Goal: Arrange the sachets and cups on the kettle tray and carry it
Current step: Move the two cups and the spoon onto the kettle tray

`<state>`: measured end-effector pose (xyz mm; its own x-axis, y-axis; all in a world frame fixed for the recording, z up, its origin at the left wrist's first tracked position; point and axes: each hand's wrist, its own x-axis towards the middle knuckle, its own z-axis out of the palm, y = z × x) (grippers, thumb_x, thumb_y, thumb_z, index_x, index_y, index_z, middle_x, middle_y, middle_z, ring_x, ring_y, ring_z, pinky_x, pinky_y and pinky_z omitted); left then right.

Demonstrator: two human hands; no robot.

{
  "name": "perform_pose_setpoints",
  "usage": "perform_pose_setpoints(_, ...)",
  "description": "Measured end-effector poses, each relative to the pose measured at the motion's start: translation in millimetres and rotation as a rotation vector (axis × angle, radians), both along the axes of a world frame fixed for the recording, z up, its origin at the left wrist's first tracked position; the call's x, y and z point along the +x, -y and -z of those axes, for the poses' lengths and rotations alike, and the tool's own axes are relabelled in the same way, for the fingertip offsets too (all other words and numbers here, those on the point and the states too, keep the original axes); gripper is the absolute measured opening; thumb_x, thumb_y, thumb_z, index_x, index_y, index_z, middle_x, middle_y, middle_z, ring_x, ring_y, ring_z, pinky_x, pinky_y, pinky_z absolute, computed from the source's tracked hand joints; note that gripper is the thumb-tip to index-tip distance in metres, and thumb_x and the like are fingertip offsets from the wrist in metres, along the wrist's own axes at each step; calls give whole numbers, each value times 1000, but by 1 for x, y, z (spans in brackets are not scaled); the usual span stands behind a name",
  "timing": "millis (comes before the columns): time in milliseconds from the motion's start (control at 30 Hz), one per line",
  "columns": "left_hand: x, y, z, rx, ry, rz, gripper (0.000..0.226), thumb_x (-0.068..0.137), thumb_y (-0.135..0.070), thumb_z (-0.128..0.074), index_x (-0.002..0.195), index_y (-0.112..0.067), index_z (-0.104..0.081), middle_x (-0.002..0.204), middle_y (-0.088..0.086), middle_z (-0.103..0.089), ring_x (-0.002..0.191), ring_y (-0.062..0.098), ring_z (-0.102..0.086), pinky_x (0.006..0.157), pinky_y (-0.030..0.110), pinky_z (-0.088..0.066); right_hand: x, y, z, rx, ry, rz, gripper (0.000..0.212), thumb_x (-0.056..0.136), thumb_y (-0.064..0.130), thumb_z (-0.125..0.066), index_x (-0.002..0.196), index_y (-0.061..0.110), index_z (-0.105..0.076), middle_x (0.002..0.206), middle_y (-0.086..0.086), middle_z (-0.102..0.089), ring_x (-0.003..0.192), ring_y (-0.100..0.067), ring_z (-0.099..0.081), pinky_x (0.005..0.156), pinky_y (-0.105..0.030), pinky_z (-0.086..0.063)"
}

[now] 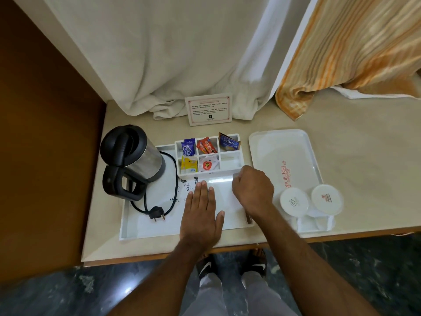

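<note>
Six compartments make up the white organiser (230, 164) at the back of the white kettle tray (145, 226), which sits on the beige counter (355, 160) near its front edge. Back row, from the left: blue sachets (188, 147) whose print is too small to read, red Nescafé sachets (206, 145), and a brown Tetley sachet (229, 142) marked "Original". Front row: a yellow sachet (189, 164), a white sachet with a red badge (208, 165), and a compartment with nothing showing in it. A steel kettle with a black lid and handle (131, 156) stands on the tray's left part, its black cord and plug (157, 214) looped on the tray floor beside dark specks (185, 185).

Left hand (201, 213) lies flat and spread, palm down, on the tray floor, holding nothing. Right hand (251, 190) is curled into a loose fist just in front of the organiser; something pale shows at its fingertips, but I cannot tell what, or whether it is gripped.

Right of the kettle tray lies a second white tray (284, 144) printed in red, partly readable as "PRESIDEN". On its near end stand two white cups (293, 202) with covers; the logos on the covers are too small to read. Behind the organiser stands a printed card (209, 108), its text illegible, against a white curtain (159, 53) and an orange striped curtain (341, 53).
</note>
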<state>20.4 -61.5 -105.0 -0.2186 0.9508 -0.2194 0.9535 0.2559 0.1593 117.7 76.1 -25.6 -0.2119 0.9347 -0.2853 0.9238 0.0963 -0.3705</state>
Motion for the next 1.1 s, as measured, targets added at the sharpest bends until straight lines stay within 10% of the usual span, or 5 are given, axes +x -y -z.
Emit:
perform_pose_setpoints(200, 16, -11, -30, 58, 110, -75, 77, 99, -51, -22, 153, -1, 3, 163, 23, 4, 150, 31, 12, 120, 45, 8, 107, 3, -58, 373, -251, 140, 16, 83, 26, -59, 97, 21, -67, 89, -2, -71, 78, -25, -64, 66, -30, -47)
perform_pose_setpoints(433, 132, -67, -86, 107, 423, 110, 95, 84, -73, -49, 153, -21, -10, 160, 7, -28, 141, 26, -31, 110, 45, -35, 211, -16, -33, -233, -52, -67, 98, 66, 19, -75, 148, 25, -23, 145, -8, -37, 126, -29, -43, 102, -39, -41)
perform_pose_setpoints(700, 132, -70, -101, 262, 521, -99, 79, 81, -33, -72, 148, -13, -35, 146, 8, -46, 132, 24, -41, 108, 32, -35, 192, -10, -18, 3, -201, -47, 86, 62, 31, -79, 137, 34, -36, 125, -1, -54, 108, -20, -55, 78, -28, -40)
perform_pose_setpoints(1100, -36, 5, -99, 379, 414, -332, 74, 65, -13, -87, 131, -10, -53, 120, -9, -50, 114, 14, -50, 93, 29, -39, 9, 39, -20, -4, -239, -342, 88, 68, 30, -78, 141, 35, -29, 132, 2, -49, 115, -19, -54, 86, -30, -49)
